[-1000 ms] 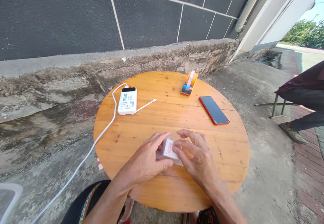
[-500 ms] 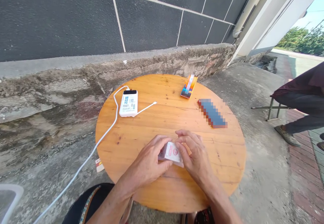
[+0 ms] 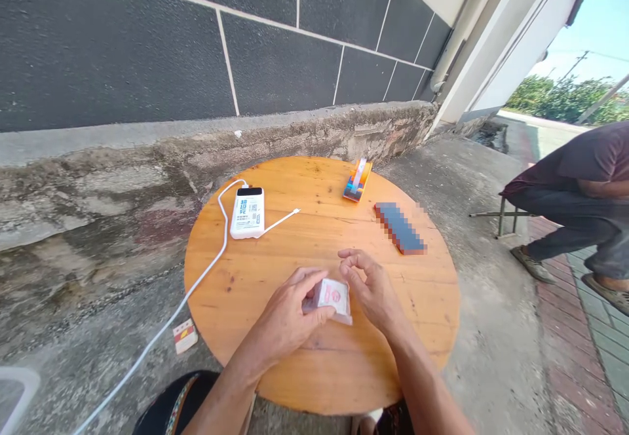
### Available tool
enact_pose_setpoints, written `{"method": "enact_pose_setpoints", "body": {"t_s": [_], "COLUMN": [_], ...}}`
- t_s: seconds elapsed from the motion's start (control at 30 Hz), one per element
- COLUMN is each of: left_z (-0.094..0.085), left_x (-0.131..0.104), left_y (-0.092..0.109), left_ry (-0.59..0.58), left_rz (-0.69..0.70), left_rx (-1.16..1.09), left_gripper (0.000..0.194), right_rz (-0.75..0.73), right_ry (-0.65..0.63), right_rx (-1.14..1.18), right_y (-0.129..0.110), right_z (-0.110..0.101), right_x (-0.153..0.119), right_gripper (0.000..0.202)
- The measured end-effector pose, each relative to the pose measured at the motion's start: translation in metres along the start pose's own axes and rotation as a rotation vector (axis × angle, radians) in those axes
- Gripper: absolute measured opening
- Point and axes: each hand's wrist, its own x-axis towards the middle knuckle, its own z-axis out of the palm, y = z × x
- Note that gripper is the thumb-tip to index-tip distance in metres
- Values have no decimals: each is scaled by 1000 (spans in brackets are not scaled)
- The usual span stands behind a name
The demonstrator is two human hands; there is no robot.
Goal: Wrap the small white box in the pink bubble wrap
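Observation:
A small white box (image 3: 334,294) with red print stands near the front middle of the round wooden table (image 3: 314,379). My left hand (image 3: 292,304) is closed around the box's left side, fingers behind it and thumb at its front. Just right of the box hovers my right hand (image 3: 371,291), apart from it. Its fingers are bent and spread, and I see nothing held in them.
A white power bank (image 3: 248,215) with a white cable (image 3: 213,268) lies at left. Toward the back right are a tape dispenser (image 3: 358,183) and a pixelated phone-like slab (image 3: 400,228). A seated person (image 3: 590,186) is at right. A card-like packet (image 3: 185,337) lies on the ground.
My right hand has come off the box and moved slightly right, uncovering its right side. My left hand keeps hold. The view has shifted, showing more of the seated person.

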Motion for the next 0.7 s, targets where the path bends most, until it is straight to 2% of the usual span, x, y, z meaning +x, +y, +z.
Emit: {"method": "enact_pose_setpoints", "body": {"t_s": [0.2, 0.4, 0.7], "left_z": [-1, -1, 3], "left_x": [-1, -1, -1], "left_y": [-3, 2, 0], "left_ry": [-6, -25, 38], "left_rz": [23, 46, 173], "left_rx": [3, 34, 143], "left_gripper": [50, 48, 34], "right_rz": [136, 93, 37], "right_ry": [-77, -153, -98], "right_rx": [-7, -147, -210], "right_y": [4, 8, 2], "right_z": [-8, -16, -21], "right_x": [27, 50, 70], "right_gripper": [16, 14, 12]}}
